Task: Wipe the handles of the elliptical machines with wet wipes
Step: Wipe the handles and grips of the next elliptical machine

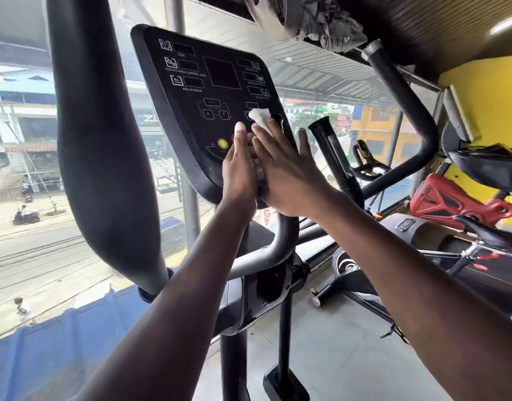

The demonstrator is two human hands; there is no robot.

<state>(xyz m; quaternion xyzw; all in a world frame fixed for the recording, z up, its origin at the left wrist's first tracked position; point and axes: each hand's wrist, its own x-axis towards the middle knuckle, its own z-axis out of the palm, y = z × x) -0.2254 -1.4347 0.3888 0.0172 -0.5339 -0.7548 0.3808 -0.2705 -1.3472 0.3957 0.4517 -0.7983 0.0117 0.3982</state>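
I am facing the elliptical's black console (208, 91), its padded handle (104, 146) rising at left. My right hand (289, 175), fingers straight, is pressing a white wet wipe (260, 118) against it; my left hand (238, 166) is lying flat alongside.

Glossy black plastic console (208, 111), matt foam handle (104, 157), crumpled white wipe (260, 118)

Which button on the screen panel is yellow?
The round yellow button near the console's bottom edge, just left of the left hand. The other buttons are dark squares or reddish.
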